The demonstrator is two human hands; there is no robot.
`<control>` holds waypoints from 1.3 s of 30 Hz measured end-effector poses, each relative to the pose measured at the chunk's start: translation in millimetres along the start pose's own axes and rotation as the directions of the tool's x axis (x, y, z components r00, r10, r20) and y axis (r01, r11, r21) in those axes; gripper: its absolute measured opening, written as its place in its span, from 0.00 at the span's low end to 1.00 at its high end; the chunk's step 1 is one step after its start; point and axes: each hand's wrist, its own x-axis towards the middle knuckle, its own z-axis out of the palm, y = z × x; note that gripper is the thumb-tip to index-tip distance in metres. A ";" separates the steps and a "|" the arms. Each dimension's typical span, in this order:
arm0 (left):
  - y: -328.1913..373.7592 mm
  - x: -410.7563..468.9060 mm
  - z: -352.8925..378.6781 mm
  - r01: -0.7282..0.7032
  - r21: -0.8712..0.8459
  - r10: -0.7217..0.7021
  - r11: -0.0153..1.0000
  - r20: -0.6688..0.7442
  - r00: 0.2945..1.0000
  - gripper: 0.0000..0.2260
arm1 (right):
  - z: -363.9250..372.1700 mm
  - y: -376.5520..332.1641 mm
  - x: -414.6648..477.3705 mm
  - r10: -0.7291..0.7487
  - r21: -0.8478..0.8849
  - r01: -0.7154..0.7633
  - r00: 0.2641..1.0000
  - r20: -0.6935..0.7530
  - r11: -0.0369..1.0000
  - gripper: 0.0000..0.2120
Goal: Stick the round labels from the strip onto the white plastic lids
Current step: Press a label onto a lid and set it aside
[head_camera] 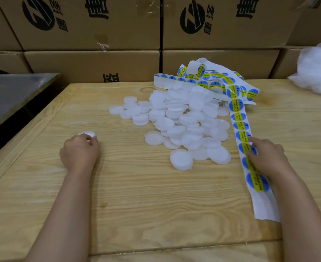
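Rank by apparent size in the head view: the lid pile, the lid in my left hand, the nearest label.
Largest to smallest:
1. lid pile
2. nearest label
3. lid in the left hand
The last two are unsure: fingers hide part of the lid, and the label lies nearer the camera.

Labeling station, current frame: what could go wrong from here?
1. The label strip lies loose; only the right hand presses it, so peeling may lift or drag it into the lid pile.
2. The left hand grips one lid far from the strip; the label could land off-centre or crease.
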 end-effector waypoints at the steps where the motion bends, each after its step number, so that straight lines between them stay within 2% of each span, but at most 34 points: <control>1: 0.9 -0.5 0.5 -0.028 -0.012 0.027 1.000 -0.025 0.999 0.13 | 1.2 -0.9 -1.1 0.002 -0.029 -0.001 1.000 0.007 1.000 0.23; 3: 7.1 -3.6 -0.8 -0.141 -0.085 0.128 0.986 -0.139 0.982 0.13 | 4.6 -3.1 -2.4 -0.010 -0.064 0.011 1.000 0.006 0.998 0.20; 4: 13.5 -7.9 -2.6 -0.246 -0.136 0.214 0.960 -0.213 0.953 0.12 | 6.2 -3.9 -2.6 -0.029 -0.053 0.028 1.000 -0.003 0.998 0.20; 6: 35.8 -24.1 -6.7 -0.507 -0.207 0.424 0.837 -0.342 0.839 0.10 | 8.4 -3.9 -1.4 -0.071 -0.007 0.071 0.997 -0.034 0.997 0.18; 8: 65.3 -48.6 -8.2 -0.697 -0.271 0.584 0.665 -0.394 0.710 0.10 | 9.5 -4.4 0.5 -0.119 0.022 0.120 0.991 -0.063 0.993 0.17; 12: 122.1 -119.6 -4.7 -0.813 -0.467 0.792 0.347 -0.318 0.521 0.08 | 12.8 -9.3 1.0 -0.157 0.062 0.162 0.984 -0.084 0.985 0.21; 14: 145.0 -155.5 0.4 -0.829 -0.514 0.896 0.222 -0.227 0.381 0.08 | 14.2 -9.1 0.8 -0.163 0.035 0.167 0.983 -0.086 0.985 0.23; 15: 154.2 -170.2 3.7 -0.830 -0.527 0.940 0.185 -0.152 0.306 0.08 | 14.3 -8.6 0.8 -0.170 0.020 0.172 0.982 -0.085 0.985 0.23; 17: 168.8 -190.0 12.2 -0.827 -0.528 0.978 0.195 0.047 0.201 0.08 | 13.8 -8.4 1.2 -0.181 0.015 0.183 0.979 -0.088 0.983 0.21; 18: 174.1 -194.6 16.9 -0.831 -0.508 0.974 0.227 0.128 0.188 0.09 | 13.7 -8.6 1.1 -0.181 0.024 0.184 0.979 -0.091 0.983 0.20; 20: 180.7 -196.5 24.9 -0.823 -0.483 0.952 0.300 0.203 0.229 0.13 | 14.2 -9.4 1.0 -0.174 0.042 0.179 0.980 -0.099 0.983 0.19; 22: 184.0 -196.2 30.1 -0.801 -0.492 0.938 0.342 0.224 0.262 0.16 | 14.2 -9.8 1.1 -0.171 0.049 0.177 0.980 -0.100 0.983 0.18; 28: 191.3 -195.2 31.5 -0.794 -0.468 0.918 0.387 0.283 0.280 0.18 | 11.4 -9.2 0.4 -0.197 0.108 0.203 0.978 -0.061 0.973 0.20; 35: 191.4 -192.0 23.9 -0.705 -0.549 0.893 0.449 0.256 0.369 0.14 | 10.4 -8.4 0.1 -0.274 0.261 0.271 0.961 -0.023 0.927 0.23; 39: 189.6 -194.2 18.3 -0.698 -0.576 0.904 0.425 0.223 0.366 0.09 | 10.1 -7.1 0.7 -0.283 0.302 0.280 0.959 -0.034 0.911 0.23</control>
